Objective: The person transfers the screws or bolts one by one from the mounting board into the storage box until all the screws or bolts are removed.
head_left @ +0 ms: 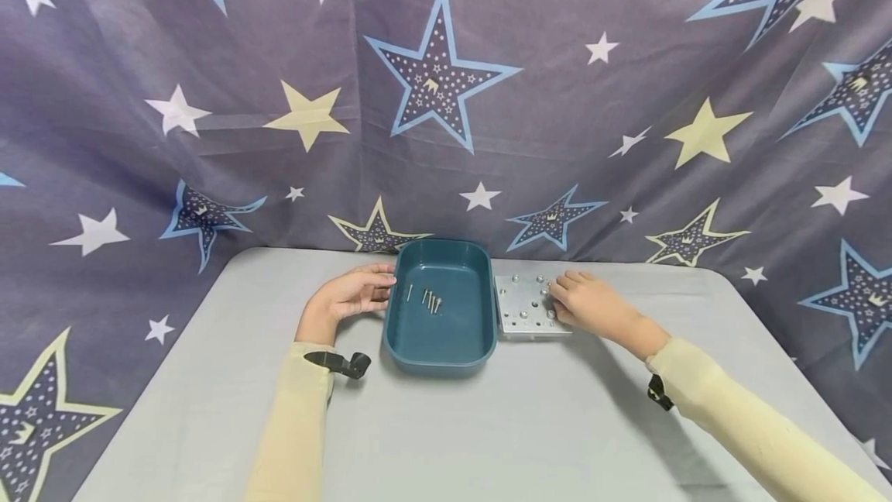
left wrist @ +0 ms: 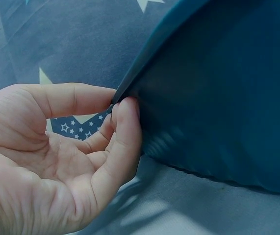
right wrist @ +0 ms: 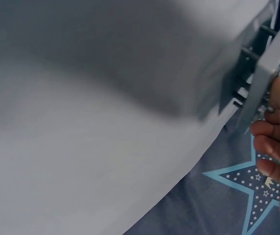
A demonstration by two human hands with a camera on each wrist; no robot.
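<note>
A dark blue plastic tray (head_left: 440,366) stands mid-table with several loose screws (head_left: 430,300) lying inside. At its left side, my left hand (head_left: 355,293) pinches the rim (left wrist: 130,81) between thumb and fingers. Against the tray's right side sits a silver metal plate (head_left: 519,308) with holes and several upright screws, whose shanks (right wrist: 250,54) stick out underneath. My right hand (head_left: 588,302) is over the plate's right part, its fingers curled at a screw among the heads. The fingertips and most of that screw are hidden.
A pale cloth covers the table (head_left: 446,440). Behind it hangs a purple-grey curtain (head_left: 592,115) with stars, close to the far ends of the tray and plate. Both forearms wear cream sleeves (head_left: 732,409) and black wrist straps (head_left: 337,363).
</note>
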